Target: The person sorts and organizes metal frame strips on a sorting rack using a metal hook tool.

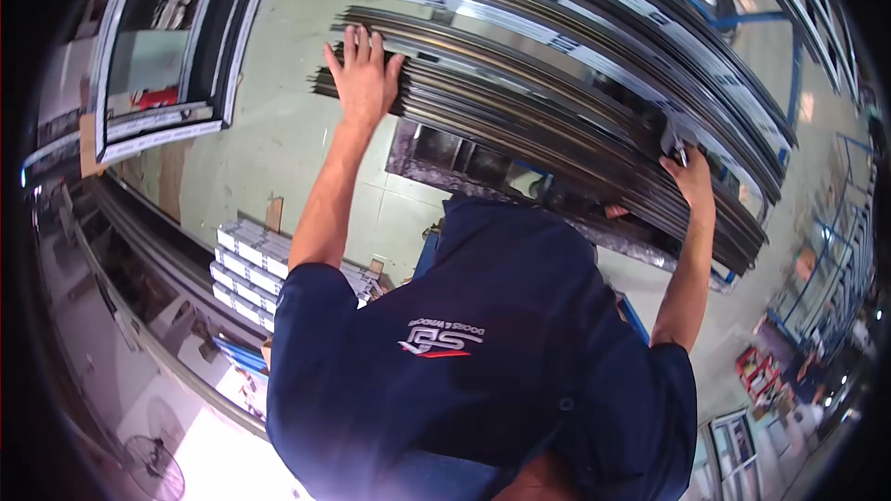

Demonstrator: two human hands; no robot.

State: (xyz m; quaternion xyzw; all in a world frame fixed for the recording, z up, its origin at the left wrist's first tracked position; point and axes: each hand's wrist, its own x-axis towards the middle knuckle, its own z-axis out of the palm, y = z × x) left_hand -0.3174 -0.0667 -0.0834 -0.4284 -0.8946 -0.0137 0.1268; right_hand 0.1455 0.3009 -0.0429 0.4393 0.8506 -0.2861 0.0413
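My left hand (365,82) lies with fingers spread over the left ends of a stack of long dark metal profiles (520,134). Toward the right part of that stack, my right hand (690,178) has its fingers closed around a small silver and dark object (682,154). Its exact kind is too small to make out. The profiles run slanting from upper left to lower right, with their ends uneven at the left. Beneath them shows a dark rack frame (445,153), partly wrapped in plastic.
More bundled profiles with white film (557,32) lie beyond the stack. A framed window unit (162,134) stands at upper left. White-wrapped bars (243,269) are piled at lower left. Blue racks (817,288) and a person (806,380) are at far right; a fan (153,466) is at bottom left.
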